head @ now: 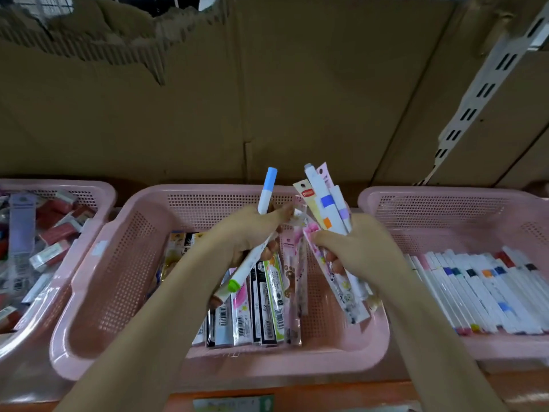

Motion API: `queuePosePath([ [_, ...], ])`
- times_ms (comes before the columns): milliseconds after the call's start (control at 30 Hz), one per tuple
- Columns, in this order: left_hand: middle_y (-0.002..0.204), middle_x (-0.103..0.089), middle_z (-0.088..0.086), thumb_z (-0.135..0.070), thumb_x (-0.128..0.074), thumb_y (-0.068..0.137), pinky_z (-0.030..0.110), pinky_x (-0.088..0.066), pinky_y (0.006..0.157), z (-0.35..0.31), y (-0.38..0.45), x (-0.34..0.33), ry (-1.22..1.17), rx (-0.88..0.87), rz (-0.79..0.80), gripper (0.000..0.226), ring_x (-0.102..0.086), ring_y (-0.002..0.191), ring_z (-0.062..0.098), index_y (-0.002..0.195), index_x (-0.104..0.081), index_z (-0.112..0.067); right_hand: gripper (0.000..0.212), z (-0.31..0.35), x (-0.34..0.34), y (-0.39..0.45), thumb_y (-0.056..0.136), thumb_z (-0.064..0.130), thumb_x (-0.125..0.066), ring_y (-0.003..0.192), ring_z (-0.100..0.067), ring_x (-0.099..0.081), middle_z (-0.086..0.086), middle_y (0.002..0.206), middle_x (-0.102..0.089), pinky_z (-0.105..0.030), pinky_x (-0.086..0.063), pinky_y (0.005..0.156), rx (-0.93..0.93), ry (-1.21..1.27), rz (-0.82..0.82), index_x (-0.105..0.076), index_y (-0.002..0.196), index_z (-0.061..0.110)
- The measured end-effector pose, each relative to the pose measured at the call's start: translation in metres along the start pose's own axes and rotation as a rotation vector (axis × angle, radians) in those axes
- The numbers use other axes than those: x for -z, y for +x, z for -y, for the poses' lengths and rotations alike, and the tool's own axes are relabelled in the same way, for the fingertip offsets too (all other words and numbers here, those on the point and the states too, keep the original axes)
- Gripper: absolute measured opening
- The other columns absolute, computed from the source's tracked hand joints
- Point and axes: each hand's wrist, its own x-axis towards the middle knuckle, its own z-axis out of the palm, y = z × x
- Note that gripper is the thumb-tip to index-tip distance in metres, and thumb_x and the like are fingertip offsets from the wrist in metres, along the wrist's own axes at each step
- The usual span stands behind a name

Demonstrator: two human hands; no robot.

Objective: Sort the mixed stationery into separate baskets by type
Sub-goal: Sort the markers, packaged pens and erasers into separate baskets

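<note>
1. Left hand (246, 233): fingers curled round a white marker (252, 251) with a light blue cap at the top and a green band near the lower end. The marker runs diagonally through the fist, blue cap up. A second pen with a brownish tip lies just beside the lower end; whether the hand grips it too, I cannot tell.
2. Right hand (356, 248): fingers and thumb wrapped round a mixed bundle (326, 209) of white markers with blue, purple and orange bands, plus flat packaged pens. The bundle fans upward above the fist, and a long patterned packet hangs out below it.
3. Both hands are held over the middle basket (124, 263), pink and perforated, close together at the thumbs.
4. Middle basket holds packaged pens (267, 307), laid side by side in a row.
5. Right basket (445, 203) holds white markers (481, 292) in a neat row.
6. Left basket (98, 191) holds boxed erasers (56, 233), loosely piled.
7. Cardboard sheets (297, 99) stand behind the baskets.
</note>
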Motion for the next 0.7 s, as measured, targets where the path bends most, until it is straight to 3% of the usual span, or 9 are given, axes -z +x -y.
queuePosePath([
  [133,0.051,-0.042,0.000,-0.033,-0.058,0.092,0.018,-0.036,0.036,0.000,0.003,-0.007,0.028,0.004,0.055,0.028,-0.043,0.036,0.012,0.082,-0.049,-0.008,0.016,-0.008,0.003,0.002,0.085,0.022,-0.065,0.036,-0.008,-0.053,0.002,0.047,-0.057,-0.017,-0.040,0.039,-0.049,0.058,-0.074,-0.061,0.074,0.011],
  [233,0.056,-0.042,0.001,-0.039,-0.061,0.088,0.025,-0.043,0.049,0.003,0.007,-0.006,0.217,-0.002,0.050,0.032,-0.045,0.046,0.018,0.076,-0.049,-0.012,0.017,-0.013,0.008,0.002,0.085,0.021,-0.064,0.039,-0.010,-0.057,0.000,0.051,-0.061,-0.018,-0.042,0.041,-0.075,0.062,-0.118,-0.063,0.075,0.008],
  [333,0.070,-0.051,0.003,-0.027,-0.058,0.093,0.023,-0.043,0.048,0.009,0.006,0.000,0.342,-0.036,-0.003,0.018,-0.047,0.041,0.012,0.102,-0.056,-0.012,0.020,-0.012,0.012,0.001,0.086,0.020,-0.062,0.039,-0.008,-0.057,0.002,0.045,-0.060,-0.012,-0.037,0.037,-0.082,0.061,-0.127,-0.063,0.072,0.007],
  [400,0.085,-0.058,0.007,-0.021,-0.053,0.096,0.027,-0.044,0.051,0.014,0.005,0.007,0.379,-0.052,-0.068,0.020,-0.046,0.044,0.012,0.114,-0.054,-0.014,0.018,-0.007,0.009,0.002,0.086,0.019,-0.061,0.039,-0.008,-0.058,0.002,0.046,-0.060,-0.012,-0.039,0.038,-0.085,0.080,-0.092,-0.063,0.073,0.007],
  [533,0.064,-0.044,0.002,-0.019,-0.048,0.097,0.030,-0.041,0.054,0.026,-0.005,0.022,0.469,-0.159,-0.205,0.029,-0.042,0.053,0.017,0.126,-0.048,-0.021,0.014,-0.001,-0.014,0.007,0.089,0.020,-0.058,0.042,-0.008,-0.059,0.000,0.055,-0.064,-0.013,-0.042,0.041,-0.109,0.040,0.051,-0.061,0.079,0.011],
  [633,0.063,-0.045,-0.001,-0.018,-0.048,0.097,0.023,-0.036,0.045,0.034,-0.017,0.029,0.412,-0.259,-0.335,0.029,-0.040,0.052,0.015,0.123,-0.046,-0.032,0.013,-0.002,-0.033,0.011,0.090,0.020,-0.056,0.044,-0.007,-0.060,0.000,0.057,-0.064,-0.010,-0.037,0.037,-0.164,0.005,0.144,-0.061,0.083,0.010],
  [700,0.067,-0.048,-0.004,-0.018,-0.048,0.097,0.019,-0.036,0.043,0.037,-0.025,0.032,0.340,-0.299,-0.386,0.038,-0.041,0.051,0.012,0.130,-0.044,-0.036,0.014,-0.007,-0.043,0.015,0.089,0.017,-0.055,0.044,-0.009,-0.060,-0.003,0.061,-0.066,-0.012,-0.040,0.039,-0.234,0.009,0.187,-0.063,0.089,0.004],
])
